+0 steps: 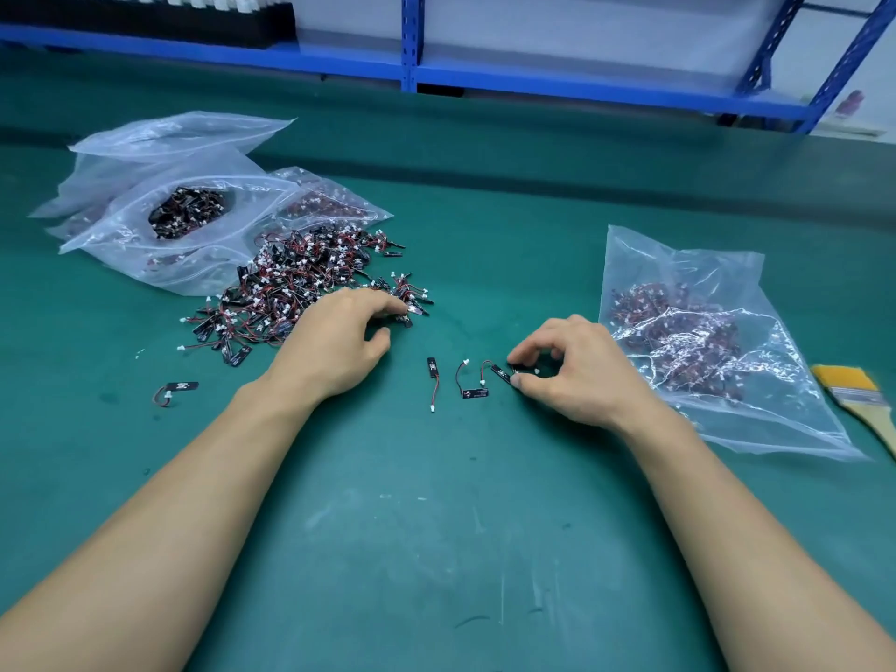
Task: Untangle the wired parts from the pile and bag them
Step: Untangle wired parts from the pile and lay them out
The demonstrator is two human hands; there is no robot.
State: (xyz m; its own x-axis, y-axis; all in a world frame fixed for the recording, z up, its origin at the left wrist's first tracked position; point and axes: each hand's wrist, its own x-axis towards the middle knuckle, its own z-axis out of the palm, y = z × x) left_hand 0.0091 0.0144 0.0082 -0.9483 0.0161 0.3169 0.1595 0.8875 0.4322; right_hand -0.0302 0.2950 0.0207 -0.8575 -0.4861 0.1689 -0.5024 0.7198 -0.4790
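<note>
My left hand [339,341] rests on the near right edge of the pile [310,288]. Its fingers are bent with the tips touching parts there and the thumb held apart; I cannot tell if it grips anything. My right hand [577,371] pinches one part [502,373] between thumb and forefinger, low on the counter [436,526]. Two loose parts [432,380] lie between my hands, and a stray part [177,390] lies left of my left wrist. Filled bags [160,206] crowd behind the pile. Another bag [679,341] lies just right of my right hand, with a brush [858,400] beyond it.
</note>
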